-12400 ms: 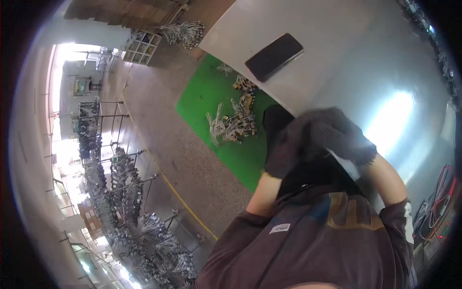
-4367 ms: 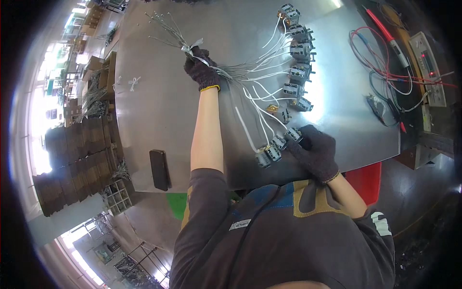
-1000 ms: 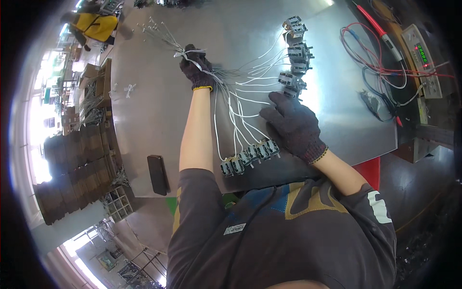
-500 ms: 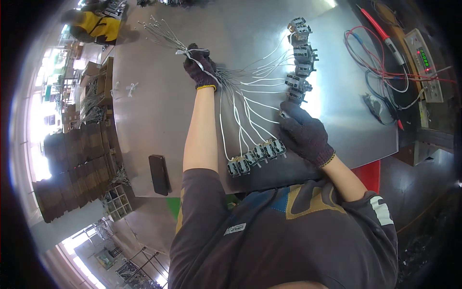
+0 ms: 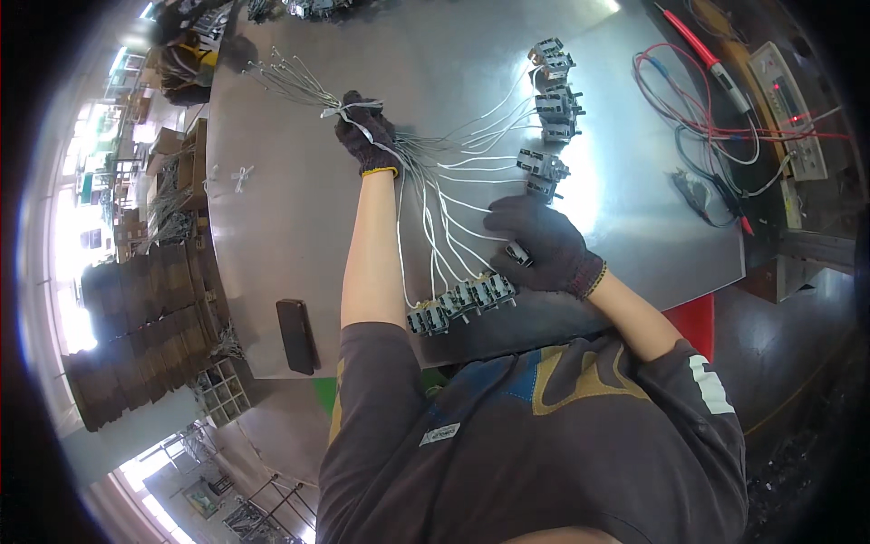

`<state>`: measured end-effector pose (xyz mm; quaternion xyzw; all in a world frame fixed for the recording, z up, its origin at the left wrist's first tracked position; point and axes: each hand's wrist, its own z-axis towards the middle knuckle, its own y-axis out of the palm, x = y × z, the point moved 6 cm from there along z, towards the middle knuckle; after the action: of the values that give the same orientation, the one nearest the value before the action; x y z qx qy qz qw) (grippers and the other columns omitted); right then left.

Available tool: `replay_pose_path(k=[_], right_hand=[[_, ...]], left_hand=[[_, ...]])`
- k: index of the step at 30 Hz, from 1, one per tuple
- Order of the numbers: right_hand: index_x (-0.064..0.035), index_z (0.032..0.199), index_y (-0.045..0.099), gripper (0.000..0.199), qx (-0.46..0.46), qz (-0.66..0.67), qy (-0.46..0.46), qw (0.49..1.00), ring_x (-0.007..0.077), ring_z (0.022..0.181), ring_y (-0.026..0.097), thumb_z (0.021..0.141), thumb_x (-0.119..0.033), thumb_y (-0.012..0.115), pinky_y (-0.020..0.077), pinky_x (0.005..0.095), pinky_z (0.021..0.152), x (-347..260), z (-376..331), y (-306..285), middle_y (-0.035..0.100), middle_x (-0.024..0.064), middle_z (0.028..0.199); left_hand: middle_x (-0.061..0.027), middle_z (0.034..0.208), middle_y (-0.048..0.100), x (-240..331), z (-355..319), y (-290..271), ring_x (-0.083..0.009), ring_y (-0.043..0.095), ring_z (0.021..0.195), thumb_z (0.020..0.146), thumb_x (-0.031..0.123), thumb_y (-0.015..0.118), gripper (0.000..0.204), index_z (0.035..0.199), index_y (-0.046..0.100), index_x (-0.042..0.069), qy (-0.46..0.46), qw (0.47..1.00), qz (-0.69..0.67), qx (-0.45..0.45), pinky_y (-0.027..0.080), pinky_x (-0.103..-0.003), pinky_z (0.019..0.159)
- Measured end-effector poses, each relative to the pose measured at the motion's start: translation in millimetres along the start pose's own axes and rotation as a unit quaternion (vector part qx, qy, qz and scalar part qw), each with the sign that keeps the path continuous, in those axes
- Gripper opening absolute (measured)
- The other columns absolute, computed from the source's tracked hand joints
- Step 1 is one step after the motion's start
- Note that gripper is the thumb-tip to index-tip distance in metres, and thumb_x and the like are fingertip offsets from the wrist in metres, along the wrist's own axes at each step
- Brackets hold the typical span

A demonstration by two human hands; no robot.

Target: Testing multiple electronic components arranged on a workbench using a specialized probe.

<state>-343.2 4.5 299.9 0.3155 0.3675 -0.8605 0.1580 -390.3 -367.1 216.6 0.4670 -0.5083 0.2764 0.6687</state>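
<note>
In a dark knit glove, my left hand (image 5: 365, 136) is closed around a bundle of thin white wires (image 5: 415, 150), with a white tie strip lying across it. The loose wire ends (image 5: 294, 80) fan out beyond that hand. From the other side, wires spread to small dark block-shaped components with pins. My right hand (image 5: 548, 249), gloved alike, grips one such component (image 5: 518, 254), partly hidden by the fingers. Just nearer to me, several joined components form a slanted front row (image 5: 462, 304). More components (image 5: 555, 113) stand in a column at the right, with another group (image 5: 542, 172) below them.
A black phone (image 5: 295, 335) lies at the metal table's (image 5: 272, 245) near left. At the right are a red probe (image 5: 693, 41), tangled red and grey leads (image 5: 698, 131) and a meter box (image 5: 787, 104). A white scrap (image 5: 242, 179) rests at left. Another person (image 5: 186, 63) is at far left.
My right hand has brought its component toward me, closer to the front row. My left hand keeps its grip on the bundle. The meter's green digits no longer show; the other person has shifted.
</note>
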Motion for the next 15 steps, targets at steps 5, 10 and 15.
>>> replay_pose_path(k=[5, 10, 15], right_hand=[[-0.0023, 0.132, 0.063, 0.046, 0.028, 0.250, 0.198, 0.948, 0.0354, 0.114, 0.068, 0.094, -0.024, 0.076, 0.0536, 0.0427, 0.101, 47.2, -19.5, 7.1, 0.067, 0.0159, 0.126], [-0.0039, 0.120, 0.067, 0.032, -0.026, 0.125, 0.112, 0.985, 0.0331, 0.100, 0.070, 0.100, -0.030, 0.066, 0.0548, 0.0414, 0.089, 26.3, -5.3, 0.3, 0.070, 0.0164, 0.110], [-0.0073, 0.104, 0.069, 0.022, -0.003, 0.024, 0.107, 0.994, 0.0375, 0.084, 0.068, 0.101, -0.029, 0.065, 0.0545, 0.0455, 0.077, 17.9, -9.1, -7.4, 0.068, 0.0150, 0.092]], left_hand=[[0.0002, 0.069, 0.060, 4.8, -17.0, 19.8, -0.0113, 0.047, 0.045, 0.102, 0.041, 0.066, 0.028, 0.090, 0.060, 0.017, -0.031, 0.998, -0.011, -0.053, 0.031, -0.028, 0.040], [0.0006, 0.066, 0.057, 10.2, -11.7, 5.9, -0.0114, 0.043, 0.044, 0.102, 0.044, 0.066, 0.030, 0.090, 0.059, 0.018, -0.034, 0.999, -0.004, -0.023, 0.029, -0.029, 0.039], [0.0006, 0.064, 0.055, 9.2, -14.3, 4.1, -0.0131, 0.042, 0.042, 0.101, 0.049, 0.066, 0.035, 0.088, 0.059, 0.017, -0.028, 0.999, 0.016, -0.004, 0.029, -0.030, 0.038]])
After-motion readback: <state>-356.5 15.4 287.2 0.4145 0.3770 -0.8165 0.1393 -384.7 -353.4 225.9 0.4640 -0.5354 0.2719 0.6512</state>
